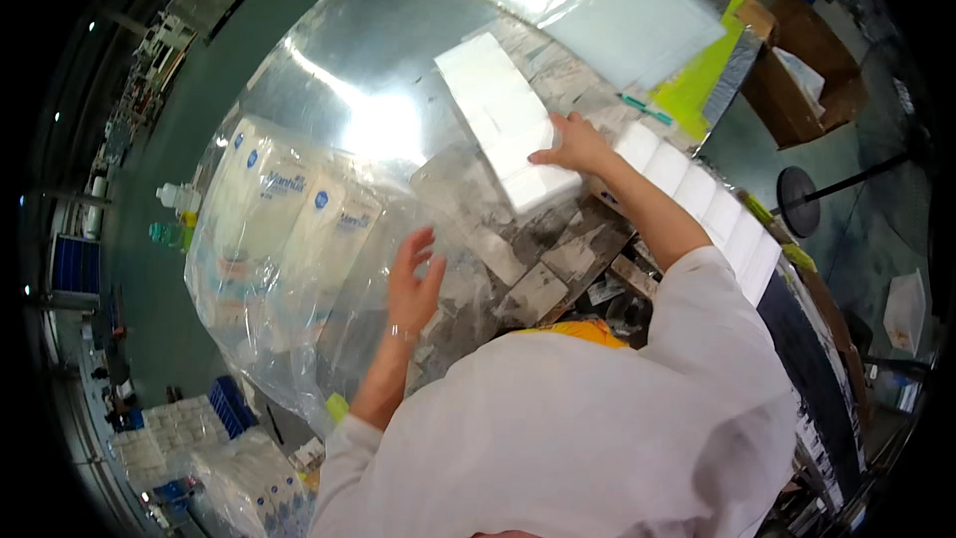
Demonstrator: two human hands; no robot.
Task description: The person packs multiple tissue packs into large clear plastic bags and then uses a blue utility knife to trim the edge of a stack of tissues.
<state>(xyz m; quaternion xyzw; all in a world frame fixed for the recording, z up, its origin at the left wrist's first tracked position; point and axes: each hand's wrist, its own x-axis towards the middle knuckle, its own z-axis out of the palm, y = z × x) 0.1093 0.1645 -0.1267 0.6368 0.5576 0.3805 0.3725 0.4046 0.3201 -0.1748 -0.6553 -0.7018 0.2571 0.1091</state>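
A long white block of folded tissue paper (503,120) lies slantwise over the worktable (473,174). My right hand (578,144) grips its right side near the close end, thumb on top and fingers along the edge. My left hand (412,279) is raised with fingers apart and holds nothing. It is beside a large clear plastic bag (344,324). Inside the bag, packs of tissue (261,189) with blue print stand side by side, left of my left hand.
Flat clear plastic bags (588,15) lie at the table's far side, near a green pen (645,108). More white tissue blocks (687,189) are lined up right of my right forearm. An open cardboard box (805,70) stands beyond, beside a round black base (798,200) with a pole.
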